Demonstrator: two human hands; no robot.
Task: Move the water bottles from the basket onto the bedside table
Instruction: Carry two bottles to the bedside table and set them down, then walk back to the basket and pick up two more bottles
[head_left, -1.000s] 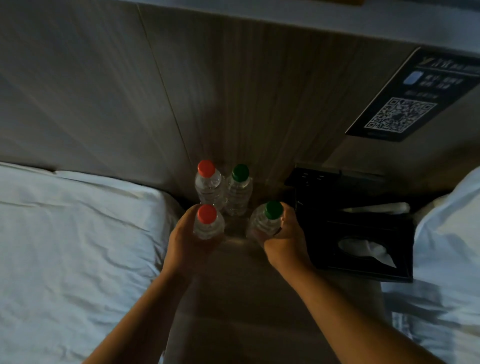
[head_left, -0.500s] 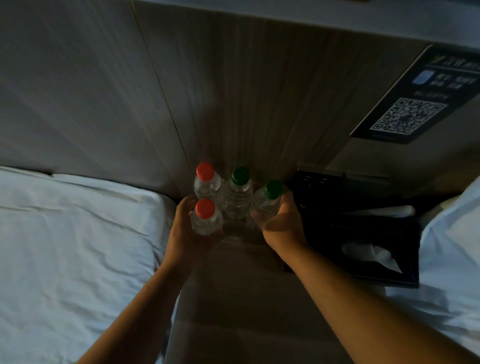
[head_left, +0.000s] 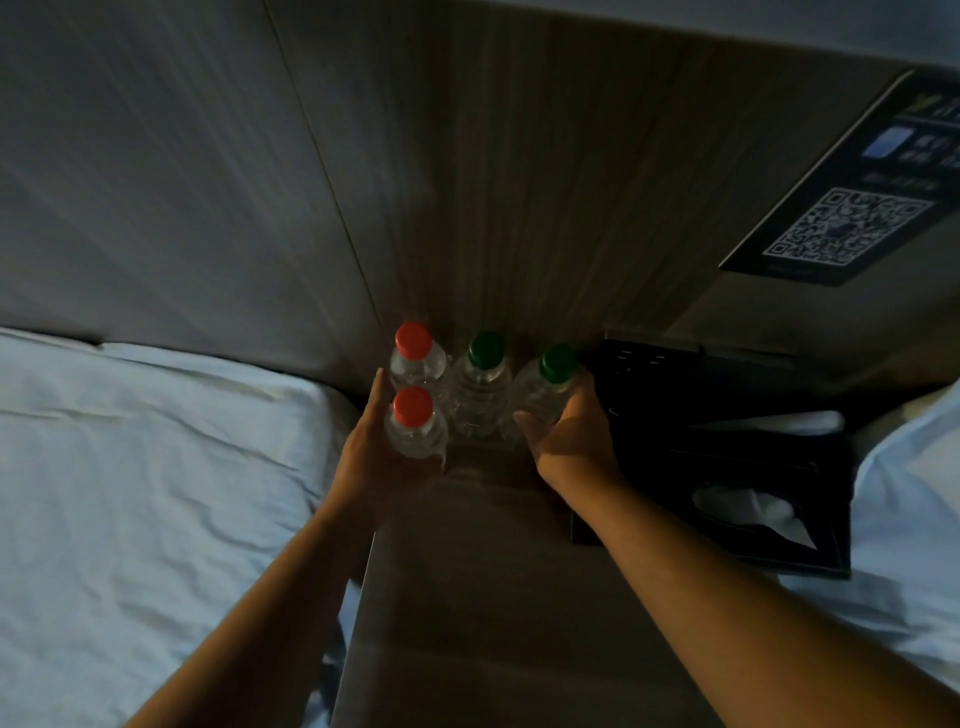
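We note the dim bedside table (head_left: 493, 597) mid-frame, near edge cut off. Left hand (head_left: 371, 452) wraps the front red-capped bottle (head_left: 415, 431), thumb hidden; right hand (head_left: 576, 441) clasps the right green-capped bottle (head_left: 543, 395). Both sit at the table's far end, bases obscured.

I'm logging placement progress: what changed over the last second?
The right hand carried the rightmost green-capped bottle away from the person, level with the middle green-capped bottle. The left hand nudged the near red-capped bottle slightly towards the rear red-capped bottle. Both hands keep hold. The rear bottles and tissue box stayed put.
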